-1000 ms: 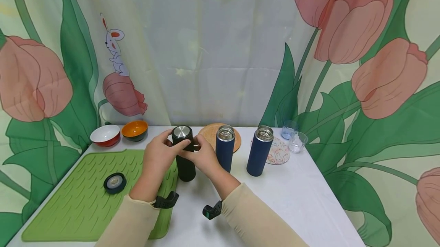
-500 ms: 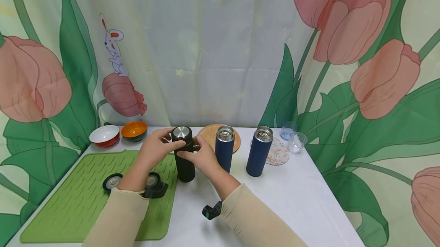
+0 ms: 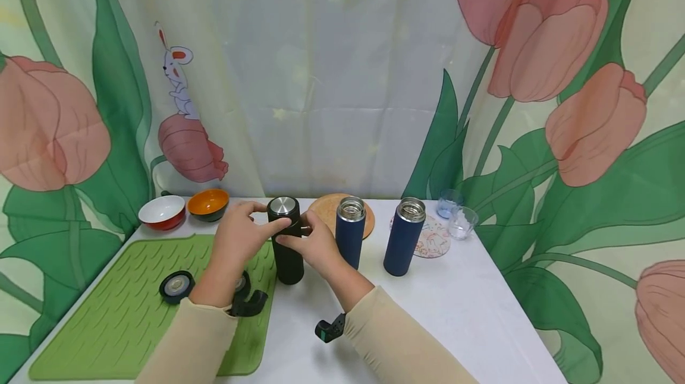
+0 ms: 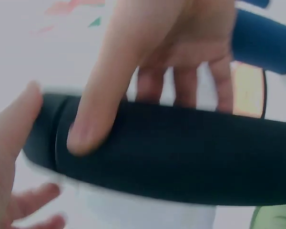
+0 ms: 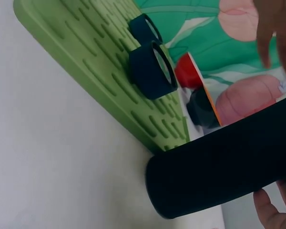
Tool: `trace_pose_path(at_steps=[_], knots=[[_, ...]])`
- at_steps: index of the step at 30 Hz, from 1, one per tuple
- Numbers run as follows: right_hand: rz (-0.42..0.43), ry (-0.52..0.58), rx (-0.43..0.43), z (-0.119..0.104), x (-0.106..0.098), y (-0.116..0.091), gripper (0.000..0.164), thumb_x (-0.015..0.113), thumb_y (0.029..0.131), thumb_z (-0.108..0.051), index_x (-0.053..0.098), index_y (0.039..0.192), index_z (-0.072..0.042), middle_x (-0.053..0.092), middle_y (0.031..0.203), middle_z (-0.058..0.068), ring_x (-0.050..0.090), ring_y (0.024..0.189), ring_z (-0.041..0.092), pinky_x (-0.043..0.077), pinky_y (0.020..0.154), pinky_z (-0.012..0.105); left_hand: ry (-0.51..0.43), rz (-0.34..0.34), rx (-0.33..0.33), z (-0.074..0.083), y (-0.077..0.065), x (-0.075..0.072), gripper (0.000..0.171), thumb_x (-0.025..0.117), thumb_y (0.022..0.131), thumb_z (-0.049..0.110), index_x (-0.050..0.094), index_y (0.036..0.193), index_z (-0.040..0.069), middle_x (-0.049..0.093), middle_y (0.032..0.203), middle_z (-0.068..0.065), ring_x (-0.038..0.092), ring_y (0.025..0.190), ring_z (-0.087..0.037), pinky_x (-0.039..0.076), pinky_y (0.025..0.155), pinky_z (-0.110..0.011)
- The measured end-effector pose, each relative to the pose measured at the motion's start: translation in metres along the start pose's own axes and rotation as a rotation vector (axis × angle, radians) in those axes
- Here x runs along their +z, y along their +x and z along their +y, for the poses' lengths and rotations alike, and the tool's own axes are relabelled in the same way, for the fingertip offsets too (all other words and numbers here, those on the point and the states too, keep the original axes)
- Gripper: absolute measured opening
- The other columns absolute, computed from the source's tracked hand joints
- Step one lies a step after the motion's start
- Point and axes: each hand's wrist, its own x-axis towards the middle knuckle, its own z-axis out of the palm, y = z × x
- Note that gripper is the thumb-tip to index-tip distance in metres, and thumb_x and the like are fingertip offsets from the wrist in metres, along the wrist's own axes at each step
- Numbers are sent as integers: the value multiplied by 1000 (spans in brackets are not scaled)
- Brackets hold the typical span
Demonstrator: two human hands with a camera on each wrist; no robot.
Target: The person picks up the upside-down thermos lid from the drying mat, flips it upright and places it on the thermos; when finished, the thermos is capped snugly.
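A black thermos stands upright beside the green mat, its lid topped with a silver disc. My left hand is at the lid, thumb in front and index finger on the far side. In the left wrist view, other fingertips are spread off the lid. My right hand grips the body just below the lid seam, its thumb pressed across the front. Two blue thermoses without lids, one nearer and one farther right, stand upright.
On the green mat lie two dark lids, one on the left and one partly hidden by my left wrist. A red bowl, an orange bowl, a round wooden board, a patterned coaster and glasses stand behind.
My left hand turned and drew back left around the black thermos's lid, then came slightly right again. The right hand and the thermos stay in place.
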Motion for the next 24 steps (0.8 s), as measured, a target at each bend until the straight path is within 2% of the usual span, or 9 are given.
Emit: trace_pose_path(at_steps=[2, 4, 7, 10, 16, 20, 24], knots=[[9, -13, -8, -1, -1, 0, 41, 88, 85, -47, 65, 111, -26, 71, 123, -8, 67, 124, 22, 58, 91, 40, 77, 123, -23, 12, -10, 5, 86, 82, 79, 73, 71, 126, 2, 56, 144, -22, 56, 127, -44, 54, 96, -57], [17, -23, -16, -1, -2, 0, 41, 88, 86, -46, 64, 110, -24, 70, 125, -8, 67, 124, 22, 58, 90, 39, 118, 203, -17, 22, -15, 11, 87, 84, 76, 74, 71, 117, -2, 54, 141, -24, 54, 126, -47, 53, 97, -58], [18, -25, -25, 0, -1, -1, 40, 88, 87, -43, 63, 108, -21, 69, 128, -7, 67, 124, 24, 58, 89, 38, 157, 259, -8, 28, -17, 17, 86, 85, 74, 73, 68, 108, -4, 53, 137, -24, 52, 123, -46, 53, 92, -57], [12, -18, -26, 2, 0, -1, 39, 88, 86, -43, 63, 107, -21, 69, 128, -7, 68, 123, 23, 58, 87, 36, 171, 292, -26, 27, -16, 22, 84, 87, 72, 72, 65, 101, -4, 54, 136, -23, 52, 121, -45, 53, 87, -56], [19, 4, -24, 1, 2, -1, 39, 89, 85, -47, 64, 108, -27, 70, 121, -8, 68, 119, 18, 57, 85, 34, 97, 315, -31, 24, -12, 25, 77, 89, 74, 67, 66, 96, -3, 55, 133, -21, 52, 123, -42, 52, 89, -54], [20, 6, -19, 1, 2, -1, 41, 89, 84, -48, 64, 108, -26, 70, 120, -10, 68, 117, 16, 57, 84, 33, 12, 290, -39, 22, -13, 23, 71, 91, 75, 60, 67, 98, -2, 56, 125, -20, 56, 115, -38, 52, 88, -51], [14, 11, -13, 2, 1, -2, 43, 89, 84, -48, 63, 109, -25, 70, 122, -12, 68, 117, 15, 58, 86, 35, -49, 247, -67, 20, -14, 20, 68, 91, 76, 58, 70, 106, 1, 56, 125, -20, 60, 109, -37, 52, 86, -49]])
